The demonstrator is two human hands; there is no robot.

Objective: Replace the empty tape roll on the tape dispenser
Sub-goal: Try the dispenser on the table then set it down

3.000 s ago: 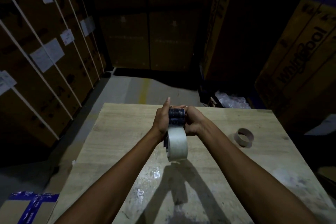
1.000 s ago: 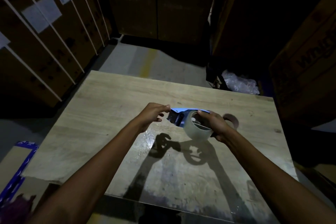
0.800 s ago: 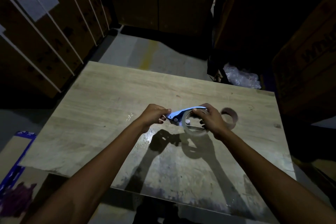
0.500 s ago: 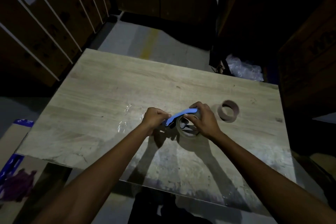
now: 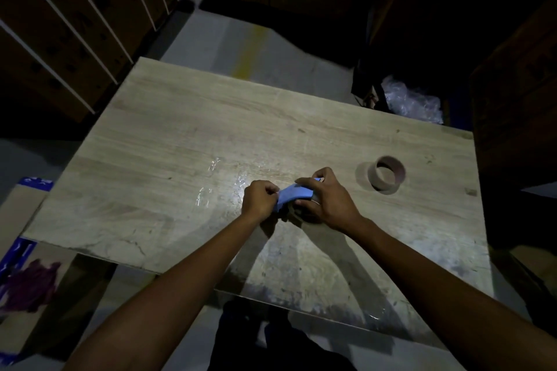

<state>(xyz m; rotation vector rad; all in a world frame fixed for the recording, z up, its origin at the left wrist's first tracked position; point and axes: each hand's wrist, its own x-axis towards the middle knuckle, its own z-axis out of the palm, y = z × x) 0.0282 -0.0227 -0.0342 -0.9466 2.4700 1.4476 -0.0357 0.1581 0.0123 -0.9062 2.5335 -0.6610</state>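
The blue tape dispenser (image 5: 294, 192) lies low on the wooden table (image 5: 180, 144), held between both hands. My left hand (image 5: 259, 199) is closed around its front end. My right hand (image 5: 324, 200) covers the rear part, where the new tape roll sits; the roll is almost wholly hidden under those fingers. The empty brown cardboard core (image 5: 387, 176) stands on the table to the right of my right hand, apart from it.
Stacked cardboard boxes (image 5: 69, 18) rise on the left and at the back. Dark boxes stand to the right, with crumpled clear plastic (image 5: 413, 102) beyond the table's far right corner. A flat carton with blue print (image 5: 24, 220) lies on the floor at the left.
Both hands have brought the dispenser with the new roll down from the air to the tabletop. My right hand now covers the roll. The view has tilted downward.
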